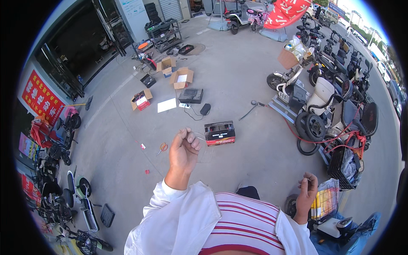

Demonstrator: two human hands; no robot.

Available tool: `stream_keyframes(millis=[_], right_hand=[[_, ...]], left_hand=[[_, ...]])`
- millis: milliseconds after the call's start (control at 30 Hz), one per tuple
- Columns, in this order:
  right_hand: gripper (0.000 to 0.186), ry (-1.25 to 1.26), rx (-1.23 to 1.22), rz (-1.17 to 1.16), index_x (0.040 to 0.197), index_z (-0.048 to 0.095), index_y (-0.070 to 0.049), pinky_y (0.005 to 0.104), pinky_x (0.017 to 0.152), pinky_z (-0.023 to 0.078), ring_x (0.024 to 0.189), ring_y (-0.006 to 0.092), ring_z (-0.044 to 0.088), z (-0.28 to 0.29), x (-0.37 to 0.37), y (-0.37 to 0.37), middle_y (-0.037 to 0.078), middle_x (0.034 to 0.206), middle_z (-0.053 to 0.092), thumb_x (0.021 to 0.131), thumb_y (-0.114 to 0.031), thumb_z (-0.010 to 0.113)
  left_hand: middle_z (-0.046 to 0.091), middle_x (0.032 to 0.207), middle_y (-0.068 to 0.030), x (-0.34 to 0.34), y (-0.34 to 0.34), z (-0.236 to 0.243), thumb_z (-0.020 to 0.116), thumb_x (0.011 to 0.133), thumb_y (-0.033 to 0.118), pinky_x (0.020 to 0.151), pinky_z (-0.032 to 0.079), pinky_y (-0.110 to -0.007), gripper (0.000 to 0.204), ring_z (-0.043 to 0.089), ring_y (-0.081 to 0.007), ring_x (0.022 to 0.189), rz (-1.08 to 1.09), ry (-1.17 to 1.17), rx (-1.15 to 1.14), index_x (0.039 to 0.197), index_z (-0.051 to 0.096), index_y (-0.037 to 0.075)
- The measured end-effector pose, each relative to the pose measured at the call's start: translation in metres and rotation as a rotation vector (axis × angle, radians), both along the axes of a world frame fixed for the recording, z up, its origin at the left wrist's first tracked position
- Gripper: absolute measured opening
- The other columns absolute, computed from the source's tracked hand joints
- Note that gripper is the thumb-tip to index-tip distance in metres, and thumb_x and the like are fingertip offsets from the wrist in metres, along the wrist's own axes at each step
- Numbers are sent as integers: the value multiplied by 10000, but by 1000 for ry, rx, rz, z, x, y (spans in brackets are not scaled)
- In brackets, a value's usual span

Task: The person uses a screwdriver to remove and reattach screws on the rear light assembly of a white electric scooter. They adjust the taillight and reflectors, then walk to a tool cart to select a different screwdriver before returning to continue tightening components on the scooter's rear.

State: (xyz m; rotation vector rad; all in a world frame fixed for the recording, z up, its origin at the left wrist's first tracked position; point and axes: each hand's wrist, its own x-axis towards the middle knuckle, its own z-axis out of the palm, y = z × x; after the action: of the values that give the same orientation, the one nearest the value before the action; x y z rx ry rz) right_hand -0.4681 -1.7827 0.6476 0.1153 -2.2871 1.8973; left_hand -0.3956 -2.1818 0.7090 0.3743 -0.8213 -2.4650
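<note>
My left hand is raised in front of me, palm showing and fingers loosely curled, with nothing visible in it. Just beyond its fingertips stands a black and red box on the concrete, its top side showing dark contents. A thin pale loop lies on the ground between the hand and this box. My right hand hangs off to the right, half curled and apparently holding nothing. It is nearest to a wire basket with a yellow thing inside. Orange-handled scissors lie left of my left hand.
Ahead are opened cardboard boxes, a white sheet, a dark case and a black charger with its cable. Parked scooters and loose tyres crowd the right. More scooters line the left, near an open doorway.
</note>
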Motion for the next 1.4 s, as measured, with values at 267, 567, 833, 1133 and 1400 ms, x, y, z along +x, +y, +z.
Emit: stream_keyframes(millis=[267, 567, 833, 1133, 1400], right_hand=[[197, -71, 4, -186, 1142, 624, -7, 225, 692, 458, 828, 89, 585, -48, -292, -34, 40, 1015, 638, 1010, -140, 564], [199, -113, -85, 325, 1161, 617, -8, 221, 729, 451, 860, 77, 569, -23, -625, -209, 16, 1007, 621, 1005, -131, 597], [192, -143, -1, 557, 1173, 596, 0, 217, 805, 442, 891, 65, 548, -35, -898, -375, 12, 979, 601, 1000, -82, 588], [211, -62, 211, 374, 1163, 613, -6, 259, 718, 469, 813, 123, 582, -24, -1191, -473, 56, 1013, 627, 986, -120, 600], [233, 450, 712, 562, 1100, 603, -18, 424, 686, 511, 764, 353, 634, 75, -1487, -724, 187, 1023, 624, 921, -155, 659]], left_hand=[[426, 730, 15, -261, -64, -21, 502, 1013, 209, 626, 372, -280, 125, 402, -118, 656, 23, -89, -101, 1000, 533, 88], [442, 718, 16, -425, -154, -76, 501, 997, 176, 602, 371, -283, 106, 404, -127, 638, 451, -307, 141, 992, 563, 90], [434, 734, 15, -679, -299, -125, 499, 997, 188, 602, 367, -279, 110, 406, -124, 645, 603, -337, 229, 982, 543, 89], [415, 734, 29, -1064, -433, -10, 515, 1015, 236, 623, 363, -278, 146, 401, -111, 662, 273, -11, -27, 1008, 538, 92], [406, 735, 24, -1260, -623, -19, 476, 1027, 205, 622, 366, -272, 121, 405, -115, 660, 586, 12, -96, 1004, 521, 95]])
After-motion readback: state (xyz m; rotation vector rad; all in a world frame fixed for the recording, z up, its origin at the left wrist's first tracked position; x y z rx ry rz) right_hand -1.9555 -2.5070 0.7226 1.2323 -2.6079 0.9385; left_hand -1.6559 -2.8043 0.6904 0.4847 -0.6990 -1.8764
